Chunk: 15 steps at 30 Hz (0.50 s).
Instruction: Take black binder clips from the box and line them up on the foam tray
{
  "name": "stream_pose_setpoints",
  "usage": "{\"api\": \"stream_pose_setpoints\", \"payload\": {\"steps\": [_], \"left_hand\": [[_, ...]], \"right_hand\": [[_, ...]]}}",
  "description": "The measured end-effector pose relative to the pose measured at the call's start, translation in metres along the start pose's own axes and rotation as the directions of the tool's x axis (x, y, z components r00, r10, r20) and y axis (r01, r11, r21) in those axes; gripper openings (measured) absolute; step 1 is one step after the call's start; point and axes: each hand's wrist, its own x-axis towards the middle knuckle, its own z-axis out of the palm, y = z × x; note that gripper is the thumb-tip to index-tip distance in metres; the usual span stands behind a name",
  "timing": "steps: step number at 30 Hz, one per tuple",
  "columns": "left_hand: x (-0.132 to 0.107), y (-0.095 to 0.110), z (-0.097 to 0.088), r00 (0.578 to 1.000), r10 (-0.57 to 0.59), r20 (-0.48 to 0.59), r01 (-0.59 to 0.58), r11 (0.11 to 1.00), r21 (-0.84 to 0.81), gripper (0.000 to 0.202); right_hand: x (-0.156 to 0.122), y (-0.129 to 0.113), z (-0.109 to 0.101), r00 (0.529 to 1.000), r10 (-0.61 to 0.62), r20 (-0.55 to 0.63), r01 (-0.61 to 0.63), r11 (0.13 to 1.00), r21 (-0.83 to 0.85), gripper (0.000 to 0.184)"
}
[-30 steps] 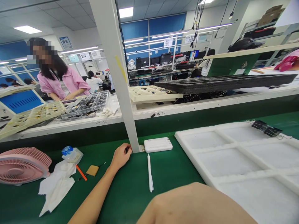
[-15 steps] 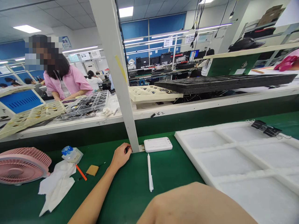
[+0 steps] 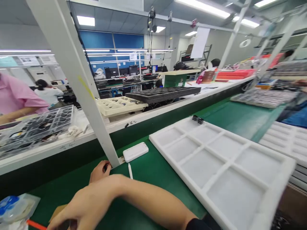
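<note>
In the head view my left hand rests on the green bench beside the foot of the white post. Its fingers curl round something small and dark, mostly hidden. Crossing in front of it, my right hand reaches low to the left, fingers pointing down and apart. Those fingers are over a tan sponge-like block, near an orange stick; the fingertips are partly cut off by the frame. A white pen lies partly behind my right forearm, below a white power-bank-like box.
A white foam tray with compartments fills the right, black binder clips on its far edge. A bottle with blue cap stands lower left. Behind the ledge are a cream tray, a black tray and a person in pink.
The view has swung right. My right hand has moved left across the bench, over the block and orange stick. My left hand stays by the post.
</note>
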Motion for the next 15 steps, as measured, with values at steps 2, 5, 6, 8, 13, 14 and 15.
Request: {"api": "stream_pose_setpoints", "payload": {"steps": [2,5,6,8,13,14,15], "left_hand": [[0.002,-0.003,0.001,1.0,0.024,-0.008,-0.024,1.0,0.002,0.028],[0.002,-0.004,0.0,0.999,0.031,-0.007,-0.031,0.999,-0.011,0.029],[0.001,-0.003,0.0,1.0,0.024,-0.004,-0.024,1.0,-0.014,0.029],[0.0,-0.003,-0.002,1.0,0.007,0.005,-0.007,1.0,-0.022,0.027],[0.001,-0.001,-0.005,0.999,-0.023,0.024,0.024,1.0,-0.015,0.023],[0.001,0.0,-0.006,0.999,-0.035,0.033,0.036,0.999,-0.012,0.022],[0.0,0.002,-0.007,0.998,-0.044,0.046,0.044,0.999,-0.011,0.022]], "right_hand": [[0.012,0.017,-0.001,0.993,0.112,-0.022,-0.113,0.993,-0.043,0.022],[0.016,0.054,0.033,0.93,0.102,-0.353,-0.191,0.955,-0.225,0.021],[0.013,0.064,0.048,0.876,0.037,-0.482,-0.193,0.941,-0.279,0.02],[0.005,0.078,0.073,0.754,-0.084,-0.652,-0.195,0.919,-0.344,0.019],[-0.021,0.073,0.096,0.64,-0.089,-0.763,-0.225,0.928,-0.296,0.02],[-0.026,0.071,0.097,0.624,-0.057,-0.779,-0.25,0.93,-0.268,0.019],[-0.03,0.068,0.098,0.596,-0.011,-0.803,-0.288,0.931,-0.226,0.019]]}}
